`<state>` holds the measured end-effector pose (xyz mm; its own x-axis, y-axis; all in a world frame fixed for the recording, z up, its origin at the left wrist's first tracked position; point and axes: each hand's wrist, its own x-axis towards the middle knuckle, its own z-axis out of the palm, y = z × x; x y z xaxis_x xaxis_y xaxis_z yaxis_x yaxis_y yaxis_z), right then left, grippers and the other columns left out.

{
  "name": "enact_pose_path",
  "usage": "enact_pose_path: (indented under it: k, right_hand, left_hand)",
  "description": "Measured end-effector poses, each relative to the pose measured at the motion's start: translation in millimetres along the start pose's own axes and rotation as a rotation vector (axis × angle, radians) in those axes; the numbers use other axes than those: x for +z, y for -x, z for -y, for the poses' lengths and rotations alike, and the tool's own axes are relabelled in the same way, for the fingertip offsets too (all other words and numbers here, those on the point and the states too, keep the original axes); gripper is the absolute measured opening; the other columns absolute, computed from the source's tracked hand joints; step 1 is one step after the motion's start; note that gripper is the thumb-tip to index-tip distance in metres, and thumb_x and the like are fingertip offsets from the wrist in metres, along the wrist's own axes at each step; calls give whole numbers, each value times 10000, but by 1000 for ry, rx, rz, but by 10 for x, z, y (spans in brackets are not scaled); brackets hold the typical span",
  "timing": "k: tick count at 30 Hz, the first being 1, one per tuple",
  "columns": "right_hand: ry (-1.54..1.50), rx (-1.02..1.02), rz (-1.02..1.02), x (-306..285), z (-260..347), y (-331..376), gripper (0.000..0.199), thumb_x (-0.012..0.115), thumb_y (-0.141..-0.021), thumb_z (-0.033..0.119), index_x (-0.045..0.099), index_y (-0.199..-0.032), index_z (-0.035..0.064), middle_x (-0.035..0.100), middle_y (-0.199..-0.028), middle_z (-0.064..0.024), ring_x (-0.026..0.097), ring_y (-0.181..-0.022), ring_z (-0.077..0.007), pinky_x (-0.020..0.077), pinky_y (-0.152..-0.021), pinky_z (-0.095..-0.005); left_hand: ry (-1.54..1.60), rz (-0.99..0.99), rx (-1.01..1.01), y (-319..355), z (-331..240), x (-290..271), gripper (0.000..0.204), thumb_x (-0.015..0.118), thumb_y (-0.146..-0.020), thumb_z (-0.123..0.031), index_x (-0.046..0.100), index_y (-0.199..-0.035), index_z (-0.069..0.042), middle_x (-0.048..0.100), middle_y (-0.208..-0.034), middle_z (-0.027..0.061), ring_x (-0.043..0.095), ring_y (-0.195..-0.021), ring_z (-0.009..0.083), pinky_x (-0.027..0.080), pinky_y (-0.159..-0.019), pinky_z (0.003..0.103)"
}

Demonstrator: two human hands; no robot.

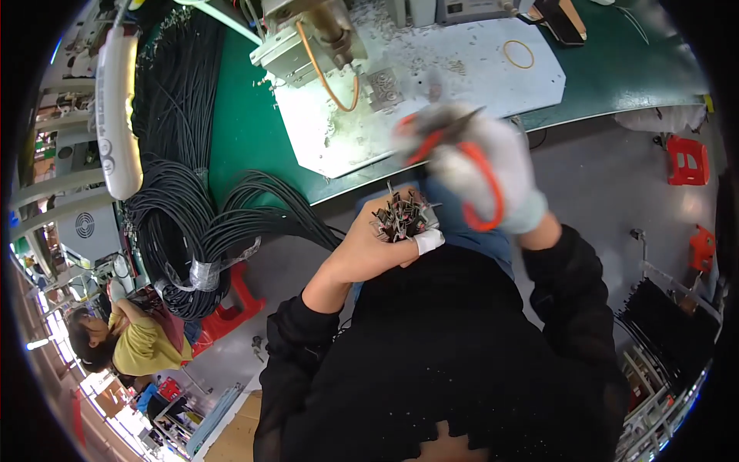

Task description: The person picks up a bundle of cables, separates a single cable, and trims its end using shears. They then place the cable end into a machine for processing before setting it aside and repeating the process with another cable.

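Note:
My left hand (366,250), with white tape around its thumb, is closed around a bundle of black cables. Their trimmed ends (402,217) stick up from the fist, showing short dark and reddish wires. The cables trail left from the hand to a large coil. To the right of the bundle and above it, my right hand (500,165) wears a whitish glove and is wrapped around red-handled scissors (493,202). Motion smears this hand and the scissors; their dark blades point up and appear apart from the cable ends.
A bench machine (312,54) stands on a white board (493,77) littered with scraps, on a green table (254,123). Black cable coils (181,231) hang over the table's left edge. A lit lamp (119,115) is at upper left. Lower left, a co-worker in yellow (150,343) sits near a red stool (239,304).

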<state>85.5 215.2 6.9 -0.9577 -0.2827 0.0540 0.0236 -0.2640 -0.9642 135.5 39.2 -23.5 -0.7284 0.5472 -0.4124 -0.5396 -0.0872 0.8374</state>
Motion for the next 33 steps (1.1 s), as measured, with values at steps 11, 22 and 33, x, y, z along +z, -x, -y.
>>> enact_pose_path:
  k: [11,22,33]
  right_hand:
    - [707,-108,291,-372,90,211,158,688,-738,98,622,-854,13,560,-615,-60,529,-522,-122,429,-503,-246]
    - [335,358,199,-568,380,308,113,598,-798,94,576,-823,-14,594,-614,-78,593,-538,-151,474,-529,-270]
    - [-20,642,148,-565,265,279,219,587,-870,201,582,-853,-18,617,-654,-70,615,-573,-140,490,-528,-245]
  left_hand:
    - [20,10,163,-148,-82,95,266,739,-751,-41,526,-910,-34,539,-719,-5,522,-580,65,411,-509,203]
    - [-133,-203,235,-201,-258,418,271,727,-726,12,546,-927,-1,603,-788,57,635,-713,127,469,-574,216]
    - [-764,-294,744,-242,-74,321,253,697,-730,44,564,-943,14,617,-789,48,596,-695,98,488,-652,230]
